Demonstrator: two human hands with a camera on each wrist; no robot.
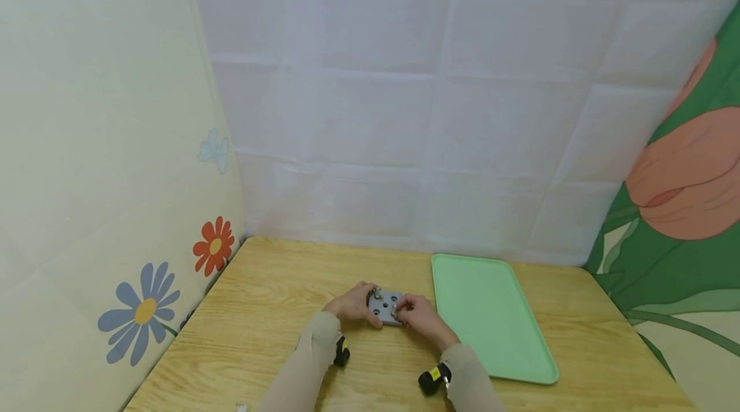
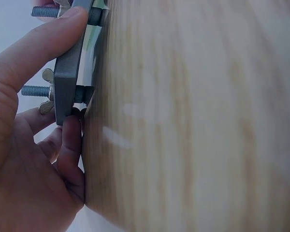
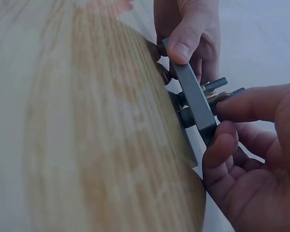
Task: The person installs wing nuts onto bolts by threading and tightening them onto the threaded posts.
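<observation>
A flat grey metal plate [image 1: 378, 304] with several holes is held slightly above the wooden table on the heads of its bolts. My left hand [image 1: 351, 304] grips its left end, the thumb along the near edge. Upright through that end stands a threaded bolt [image 2: 35, 91] with a wing nut [image 2: 48, 76] against the plate. At the right end, my right hand [image 1: 424, 318] pinches a second wing nut [image 3: 219, 98] on its bolt between thumb and finger. Other right-hand fingers curl by the plate's edge. The fingertips partly cover this nut.
A light green tray [image 1: 491, 315] lies on the wooden table [image 1: 277, 283], just right of my right hand. A white cloth [image 1: 358, 110] hangs behind the table, with patterned cloths at both sides. A small pale thing [image 1: 241, 407] shows at the bottom edge, too cropped to identify.
</observation>
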